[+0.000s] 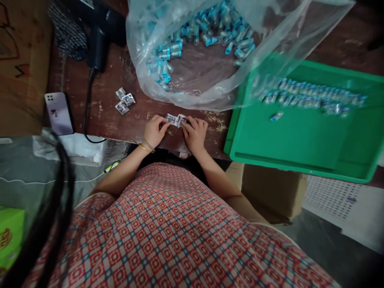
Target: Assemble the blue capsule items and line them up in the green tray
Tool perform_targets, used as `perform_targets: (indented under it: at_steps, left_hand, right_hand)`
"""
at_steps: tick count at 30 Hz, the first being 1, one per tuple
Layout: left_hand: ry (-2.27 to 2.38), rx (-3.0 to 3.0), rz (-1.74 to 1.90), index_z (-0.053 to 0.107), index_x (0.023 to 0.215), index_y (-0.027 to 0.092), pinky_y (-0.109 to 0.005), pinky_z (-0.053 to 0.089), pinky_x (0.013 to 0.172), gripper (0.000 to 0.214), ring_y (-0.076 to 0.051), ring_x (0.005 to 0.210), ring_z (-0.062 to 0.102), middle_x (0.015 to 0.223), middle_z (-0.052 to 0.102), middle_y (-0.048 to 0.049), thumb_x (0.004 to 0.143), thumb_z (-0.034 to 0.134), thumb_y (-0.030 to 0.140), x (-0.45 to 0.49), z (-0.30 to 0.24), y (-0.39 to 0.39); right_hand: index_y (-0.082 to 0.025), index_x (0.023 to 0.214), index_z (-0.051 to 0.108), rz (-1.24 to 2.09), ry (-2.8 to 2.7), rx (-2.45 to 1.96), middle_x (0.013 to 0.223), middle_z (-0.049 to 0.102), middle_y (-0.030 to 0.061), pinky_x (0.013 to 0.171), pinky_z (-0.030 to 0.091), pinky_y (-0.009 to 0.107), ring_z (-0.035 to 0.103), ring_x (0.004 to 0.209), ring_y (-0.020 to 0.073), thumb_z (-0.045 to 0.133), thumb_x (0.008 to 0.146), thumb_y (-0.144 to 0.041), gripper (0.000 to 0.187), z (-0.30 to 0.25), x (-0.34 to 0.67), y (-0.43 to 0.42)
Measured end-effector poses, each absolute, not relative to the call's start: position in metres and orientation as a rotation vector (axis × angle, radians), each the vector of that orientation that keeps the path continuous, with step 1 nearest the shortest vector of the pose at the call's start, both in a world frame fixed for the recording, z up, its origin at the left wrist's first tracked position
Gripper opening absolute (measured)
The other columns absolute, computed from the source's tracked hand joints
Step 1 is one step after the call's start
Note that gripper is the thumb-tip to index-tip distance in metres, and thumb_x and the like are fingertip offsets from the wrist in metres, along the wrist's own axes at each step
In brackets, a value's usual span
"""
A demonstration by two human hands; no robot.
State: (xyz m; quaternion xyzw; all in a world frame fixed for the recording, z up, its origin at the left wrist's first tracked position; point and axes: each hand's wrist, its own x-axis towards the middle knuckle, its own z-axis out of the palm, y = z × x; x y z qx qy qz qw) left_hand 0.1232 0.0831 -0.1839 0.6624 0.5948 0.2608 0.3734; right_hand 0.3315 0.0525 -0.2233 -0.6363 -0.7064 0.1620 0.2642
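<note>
My left hand (154,130) is at the table's front edge, thumb and forefinger closed on the left end of a small printed label (171,119). Against its right end lies a second printed label (181,120), with the fingers of my right hand (195,134) closed on it. Whether the two pieces are joined, I cannot tell. A few similar shiny labels (125,101) lie in a small group to the left. Beyond my hands, a see-through plastic bag (192,98) holds many small blue-capped tubes (175,50).
At right, a green tray (300,154) holds rows of wrapped tubes (318,96) and a single one (276,116) in front. At left are a dark hair dryer (100,38) with its cord, a phone (59,113) and a cardboard box (24,72).
</note>
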Motion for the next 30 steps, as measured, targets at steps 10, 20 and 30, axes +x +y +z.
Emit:
perform_targets:
  at_steps: [10, 20, 30]
  left_hand:
    - [1.383, 1.441, 0.618, 0.077, 0.084, 0.017, -0.030, 0.043, 0.077, 0.023, -0.019, 0.074, 0.061, 0.078, 0.073, -0.0041, 0.094, 0.067, 0.035, 0.146, -0.187, 0.090]
    - [1.355, 1.151, 0.828, 0.075, 0.075, 0.017, -0.027, 0.041, 0.066, 0.017, -0.014, 0.063, 0.052, 0.067, 0.067, 0.0007, 0.083, 0.077, 0.032, 0.135, -0.185, 0.093]
    - [1.460, 0.981, 0.868, 0.075, 0.076, 0.017, -0.025, 0.037, 0.055, 0.024, -0.011, 0.054, 0.049, 0.056, 0.060, 0.0028, 0.076, 0.084, 0.040, 0.102, -0.187, 0.103]
  right_hand:
    - [-0.029, 0.119, 0.080, 0.389, -1.908, -1.736, 0.133, 0.077, 0.0071, 0.108, 0.039, 0.058, 0.062, 0.120, 0.0324, 0.059, 0.106, -0.037, 0.026, -0.223, 0.332, 0.056]
    - [-0.030, 0.140, 0.070, 0.735, -1.786, -1.514, 0.148, 0.068, 0.0107, 0.118, 0.043, 0.058, 0.063, 0.133, 0.0309, 0.068, 0.099, -0.038, 0.042, -0.173, 0.310, 0.064]
    - [-0.020, 0.099, 0.078, 1.163, -1.583, -1.519, 0.091, 0.081, 0.0032, 0.084, 0.059, 0.035, 0.072, 0.083, 0.0194, 0.070, 0.086, -0.022, 0.015, -0.187, 0.287, 0.116]
